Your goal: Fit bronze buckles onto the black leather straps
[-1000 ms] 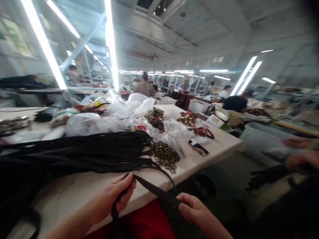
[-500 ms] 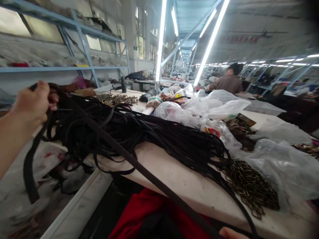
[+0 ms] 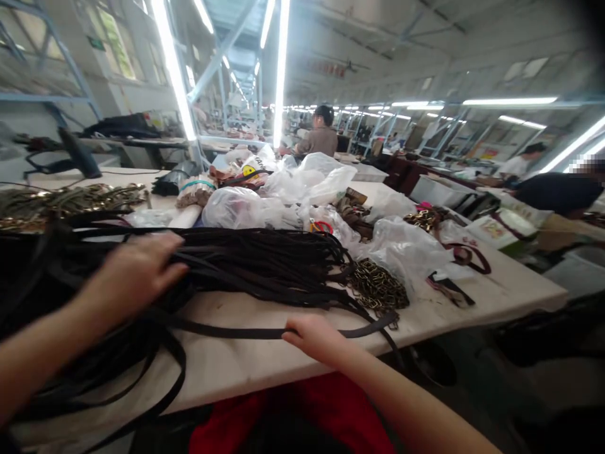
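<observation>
Black strap [image 3: 231,331] is held between the thumb and closed fingers of the right hand [image 3: 316,337], over the near side of the table [image 3: 227,366]. The left hand [image 3: 137,271] is placed over the pile of black straps [image 3: 265,258]; its fingers are blurred, and whether anything is gripped cannot be told. Just beyond the right-hand end of the pile, metal links [image 3: 378,284] are heaped beside a crumpled clear plastic bag [image 3: 406,249], whose contents cannot be made out. Behind the pile, a rounded, filled plastic bag [image 3: 236,208] is seen, its contents veiled by glare. A red loop [image 3: 322,226] is lodged among the bags. Farther off, a grey bin [image 3: 439,191] is seen, its contents unclear.
</observation>
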`<state>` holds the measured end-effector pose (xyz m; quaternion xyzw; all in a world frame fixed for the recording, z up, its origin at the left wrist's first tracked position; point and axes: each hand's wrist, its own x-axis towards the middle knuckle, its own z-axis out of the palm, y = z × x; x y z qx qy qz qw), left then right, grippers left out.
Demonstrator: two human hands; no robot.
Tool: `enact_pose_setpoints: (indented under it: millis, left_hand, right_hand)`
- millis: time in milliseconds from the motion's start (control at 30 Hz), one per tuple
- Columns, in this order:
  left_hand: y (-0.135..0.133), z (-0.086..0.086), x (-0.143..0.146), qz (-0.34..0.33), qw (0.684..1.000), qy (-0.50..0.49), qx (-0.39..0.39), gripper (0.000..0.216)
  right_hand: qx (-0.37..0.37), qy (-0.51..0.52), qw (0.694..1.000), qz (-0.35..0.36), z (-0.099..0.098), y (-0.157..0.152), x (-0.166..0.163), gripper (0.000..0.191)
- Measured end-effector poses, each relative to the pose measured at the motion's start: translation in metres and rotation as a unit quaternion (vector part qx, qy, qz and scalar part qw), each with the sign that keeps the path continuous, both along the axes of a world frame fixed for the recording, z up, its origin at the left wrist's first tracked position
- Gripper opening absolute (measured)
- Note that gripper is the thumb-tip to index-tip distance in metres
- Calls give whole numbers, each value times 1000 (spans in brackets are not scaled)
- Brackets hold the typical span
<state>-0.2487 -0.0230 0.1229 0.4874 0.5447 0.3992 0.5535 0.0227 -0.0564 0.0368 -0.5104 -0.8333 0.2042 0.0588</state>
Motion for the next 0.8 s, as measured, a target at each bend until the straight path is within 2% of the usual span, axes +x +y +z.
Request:
enact_pose_setpoints:
  millis: [33,67,133,167,233,300,367,433,500,567,600,700,800]
  left_hand:
    - [-2,-22,19,-29,994,62,91,34]
    - [-6,-46,41,-68,980,114,148,39]
    - [-18,-92,82,-161,956,168,181,54]
    - [-23,-111,97,-177,950,183,183,58]
    - [-23,-136,107,-194,937,234,175,45]
    - [-14,-148,91,-203,916,287,191,27]
    - [-1,-151,60,-214,888,356,199,23]
    - [9,-150,34,-230,841,448,197,27]
    - [12,-148,29,-245,780,540,199,30]
    - [11,-149,51,-244,735,587,236,28]
    - [11,-151,70,-238,727,584,272,29]
    - [14,-163,134,-247,736,503,380,38]
    - [21,-180,178,-272,760,430,405,23]
  right_hand:
    - [1,-3,1000,6,-2,4,-8,24]
    - [-1,-5,1000,12,-5,7,-13,26]
    - [-2,0,1000,24,-9,11,-13,26]
    - [-4,5,1000,29,-11,12,-9,25]
    - [-16,9,999,26,-15,13,11,23]
    - [-37,4,999,2,-22,12,39,22]
    - [-64,-9,997,-33,-32,10,70,22]
    - [-89,-11,994,-57,-43,9,93,21]
    - [-106,-3,991,-76,-51,10,104,20]
    - [-109,21,990,-92,-55,16,102,19]
    - [-111,41,988,-96,-56,19,98,19]
    - [-132,125,980,-80,-55,30,85,20]
    - [-160,186,965,-95,-57,39,89,18]
